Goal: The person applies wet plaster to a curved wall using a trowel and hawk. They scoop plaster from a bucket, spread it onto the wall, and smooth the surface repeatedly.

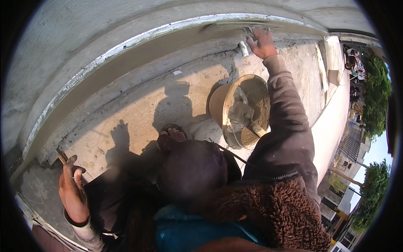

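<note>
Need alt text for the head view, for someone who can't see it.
The right hand presses a plastering trowel against wet plaster on a curved concrete wall. A round pan of mortar sits on the ledge below, and the left hand grips a thin stick.

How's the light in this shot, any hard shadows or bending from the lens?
Head view: strong sunlight, casting a sharp shadow of the left hand and the person's body on the concrete ledge; fisheye bends the wall edge into an arc; black corners ring the frame; right hand and mortar bucket stay fairly sharp.
</note>
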Demonstrator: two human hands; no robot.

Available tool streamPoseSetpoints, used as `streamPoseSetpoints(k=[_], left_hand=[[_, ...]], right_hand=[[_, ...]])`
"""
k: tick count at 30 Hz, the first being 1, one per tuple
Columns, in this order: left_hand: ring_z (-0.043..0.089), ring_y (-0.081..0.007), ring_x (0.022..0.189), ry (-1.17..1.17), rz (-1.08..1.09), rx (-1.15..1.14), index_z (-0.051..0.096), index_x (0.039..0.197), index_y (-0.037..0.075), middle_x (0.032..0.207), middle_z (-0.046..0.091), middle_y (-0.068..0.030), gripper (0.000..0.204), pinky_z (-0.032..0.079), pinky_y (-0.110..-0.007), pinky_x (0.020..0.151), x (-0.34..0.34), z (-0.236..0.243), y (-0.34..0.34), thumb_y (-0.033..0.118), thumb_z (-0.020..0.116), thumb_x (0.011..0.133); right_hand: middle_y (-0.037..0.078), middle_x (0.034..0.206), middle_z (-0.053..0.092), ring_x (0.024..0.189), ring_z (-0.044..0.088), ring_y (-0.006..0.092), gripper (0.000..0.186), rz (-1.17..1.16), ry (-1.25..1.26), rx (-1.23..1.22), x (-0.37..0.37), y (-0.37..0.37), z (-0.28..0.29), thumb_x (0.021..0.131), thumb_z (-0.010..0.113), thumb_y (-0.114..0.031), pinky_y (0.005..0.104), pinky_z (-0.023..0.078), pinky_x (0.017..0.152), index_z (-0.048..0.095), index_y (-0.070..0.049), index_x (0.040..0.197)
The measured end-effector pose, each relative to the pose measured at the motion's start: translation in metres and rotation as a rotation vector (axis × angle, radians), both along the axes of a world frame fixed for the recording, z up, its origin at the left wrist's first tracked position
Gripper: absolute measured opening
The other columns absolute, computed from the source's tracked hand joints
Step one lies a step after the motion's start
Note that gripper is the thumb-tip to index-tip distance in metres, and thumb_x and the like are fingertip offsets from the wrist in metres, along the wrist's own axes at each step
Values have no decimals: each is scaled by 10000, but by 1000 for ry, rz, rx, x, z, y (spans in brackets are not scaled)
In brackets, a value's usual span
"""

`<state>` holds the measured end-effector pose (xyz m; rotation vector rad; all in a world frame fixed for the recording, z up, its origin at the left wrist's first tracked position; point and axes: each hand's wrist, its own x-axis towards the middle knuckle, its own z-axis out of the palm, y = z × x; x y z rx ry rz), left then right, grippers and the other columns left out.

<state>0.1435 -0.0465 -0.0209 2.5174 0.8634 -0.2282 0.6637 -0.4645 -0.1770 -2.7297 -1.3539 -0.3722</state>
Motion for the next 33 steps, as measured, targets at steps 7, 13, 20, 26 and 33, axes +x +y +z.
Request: streamPoseSetpoints(k=[7, 13, 20, 26, 33], left_hand=[[628, -377, 906, -76, -116, -33, 577, 1221, -37, 1022, 663, -200, 305, 478, -431, 825, -1, 5, -21, 179, 520, 1013], [612, -371, 849, -132, -239, -11, 595, 1187, -40, 975, 648, -208, 280, 468, -433, 780, -6, 0, -8, 158, 539, 997], [626, -385, 762, -29, -173, -87, 617, 978, 39, 827, 651, -180, 75, 478, -457, 687, -7, -18, 24, 96, 609, 930], [655, -428, 780, 97, -34, -158, 629, 1012, 33, 839, 680, -213, 222, 495, -490, 644, -38, -16, -3, 244, 629, 942], [568, -382, 690, -157, 453, -293, 528, 751, 7, 742, 566, -156, 297, 447, -441, 626, -59, 63, -173, 216, 592, 952]], right_hand=[[223, 1101, 655, 1042, 600, 420, 500, -226, 162, 10, -4, 13, 74, 893, 603, -371, 463, 429, 961, 578, -6, 1233], [193, 1101, 692, 960, 687, 364, 374, -163, -111, 531, -45, 8, 124, 933, 641, -236, 380, 525, 831, 585, 14, 1205], [178, 1024, 684, 868, 672, 330, 356, -8, -128, -165, -114, 30, 191, 871, 727, -188, 409, 531, 754, 619, -15, 1163], [172, 1076, 667, 972, 642, 382, 349, 176, -48, -416, -156, 14, 247, 875, 697, -245, 523, 487, 840, 637, -111, 1192], [185, 997, 664, 895, 625, 414, 270, 9, 269, -536, -156, -72, 322, 907, 623, -236, 531, 480, 779, 626, -93, 1136]])
